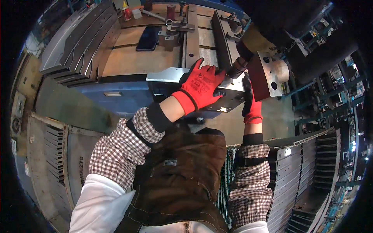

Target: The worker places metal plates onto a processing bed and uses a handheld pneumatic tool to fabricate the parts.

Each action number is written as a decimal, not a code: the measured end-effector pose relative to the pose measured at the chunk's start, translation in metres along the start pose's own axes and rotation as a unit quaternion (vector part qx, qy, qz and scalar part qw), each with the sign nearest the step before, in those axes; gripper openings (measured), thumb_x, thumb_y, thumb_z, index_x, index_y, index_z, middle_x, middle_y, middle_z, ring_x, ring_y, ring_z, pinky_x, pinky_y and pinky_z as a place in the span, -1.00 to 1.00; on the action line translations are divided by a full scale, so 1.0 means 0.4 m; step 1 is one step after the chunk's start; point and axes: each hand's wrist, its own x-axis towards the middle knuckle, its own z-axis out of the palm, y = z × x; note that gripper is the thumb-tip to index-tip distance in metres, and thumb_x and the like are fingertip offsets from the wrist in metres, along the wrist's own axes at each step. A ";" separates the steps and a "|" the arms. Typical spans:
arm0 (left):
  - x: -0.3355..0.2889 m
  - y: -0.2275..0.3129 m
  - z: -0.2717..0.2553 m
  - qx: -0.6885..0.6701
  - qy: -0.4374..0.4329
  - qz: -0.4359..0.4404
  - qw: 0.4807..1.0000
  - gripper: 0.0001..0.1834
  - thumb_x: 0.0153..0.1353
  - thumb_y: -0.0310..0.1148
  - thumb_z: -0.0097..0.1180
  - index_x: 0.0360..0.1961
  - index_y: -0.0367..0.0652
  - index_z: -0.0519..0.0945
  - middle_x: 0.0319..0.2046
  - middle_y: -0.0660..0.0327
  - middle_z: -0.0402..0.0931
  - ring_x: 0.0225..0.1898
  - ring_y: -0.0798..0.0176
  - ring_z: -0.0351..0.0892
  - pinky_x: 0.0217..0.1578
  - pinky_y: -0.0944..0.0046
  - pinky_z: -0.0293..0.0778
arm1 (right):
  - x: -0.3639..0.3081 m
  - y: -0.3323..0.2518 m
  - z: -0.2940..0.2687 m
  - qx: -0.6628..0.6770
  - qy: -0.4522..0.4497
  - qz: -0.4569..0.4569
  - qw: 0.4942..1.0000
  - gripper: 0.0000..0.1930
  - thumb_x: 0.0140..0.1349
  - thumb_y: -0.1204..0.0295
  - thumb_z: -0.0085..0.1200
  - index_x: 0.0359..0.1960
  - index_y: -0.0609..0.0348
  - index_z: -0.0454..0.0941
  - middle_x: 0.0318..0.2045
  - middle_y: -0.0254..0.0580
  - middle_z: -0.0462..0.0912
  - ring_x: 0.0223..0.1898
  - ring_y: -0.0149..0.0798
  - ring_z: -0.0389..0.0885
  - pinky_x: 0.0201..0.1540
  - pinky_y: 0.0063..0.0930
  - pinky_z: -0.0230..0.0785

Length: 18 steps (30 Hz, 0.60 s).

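At lower left, a metal bin (50,120) holds slotted parts (53,151); the lower-right rack (337,153) holds metal panels (287,174). Mid-frame, the left hand (200,87) spreads its fingers over a bent metal plate (167,74); the right hand (253,105) is at its right end. I can't tell whether either grips. A drilled block (268,73) crowds in at right; a phone (149,39) lies upper left of centre.
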 end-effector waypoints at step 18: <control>-0.005 -0.005 0.010 -0.009 -0.010 -0.012 1.000 -0.21 0.08 0.12 0.31 0.29 -0.02 0.48 0.01 0.03 0.53 0.13 -0.01 0.52 0.45 -0.13 0.03 | -0.005 -0.021 0.004 0.025 -0.032 -0.006 0.999 -0.39 0.15 0.20 0.20 0.23 0.19 0.46 0.10 -0.18 0.61 0.02 -0.16 0.60 0.02 -0.24 0.51</control>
